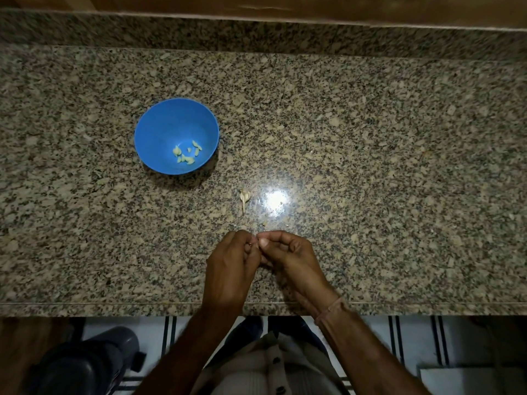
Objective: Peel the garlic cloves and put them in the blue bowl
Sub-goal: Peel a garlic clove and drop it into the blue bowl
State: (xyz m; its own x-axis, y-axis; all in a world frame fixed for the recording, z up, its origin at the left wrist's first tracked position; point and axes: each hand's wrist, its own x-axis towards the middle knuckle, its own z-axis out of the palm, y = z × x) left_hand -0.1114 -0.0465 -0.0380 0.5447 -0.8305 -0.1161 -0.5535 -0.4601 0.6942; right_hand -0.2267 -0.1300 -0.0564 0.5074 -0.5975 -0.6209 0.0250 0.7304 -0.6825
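A blue bowl (159, 129) stands on the granite counter at the left, with several pale peeled garlic cloves (186, 153) in its bottom. My left hand (231, 263) and my right hand (288, 258) meet near the counter's front edge, fingertips pressed together and curled around something small, most likely a garlic clove, which is almost fully hidden between them. A dry garlic stem with bits of skin (244, 198) lies on the counter just beyond my hands, right of the bowl.
The speckled granite counter (370, 138) runs the full width, with a raised back ledge and a bright light reflection (275, 201) near the middle. Below the front edge I see tiled floor and a dark round object (94, 363) at the lower left.
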